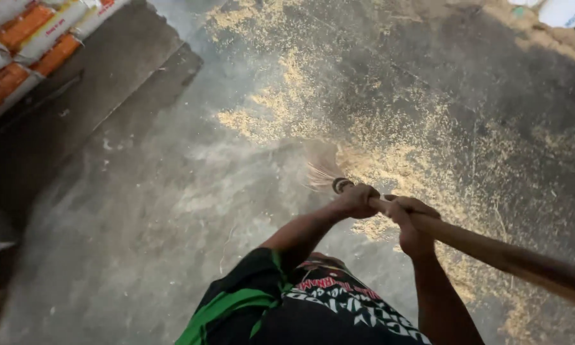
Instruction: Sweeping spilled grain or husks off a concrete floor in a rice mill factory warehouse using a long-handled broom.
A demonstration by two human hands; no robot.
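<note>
Husks (389, 147) lie scattered on the floor (140, 217) before and right of the broom (326, 167); stacked sacks (25, 38) lie far left.

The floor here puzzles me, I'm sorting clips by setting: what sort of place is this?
Probably a grain store or mill: stacked sacks at one side, husk-like yellow scatter on the concrete floor, and both hands gripping a broom.

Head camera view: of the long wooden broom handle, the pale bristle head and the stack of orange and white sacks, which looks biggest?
1. Long wooden broom handle, though it lies nearest the camera.
2. Stack of orange and white sacks, cut off by the frame.
3. Pale bristle head, blurred.
Both hands grip the handle: left hand, right hand.
</note>
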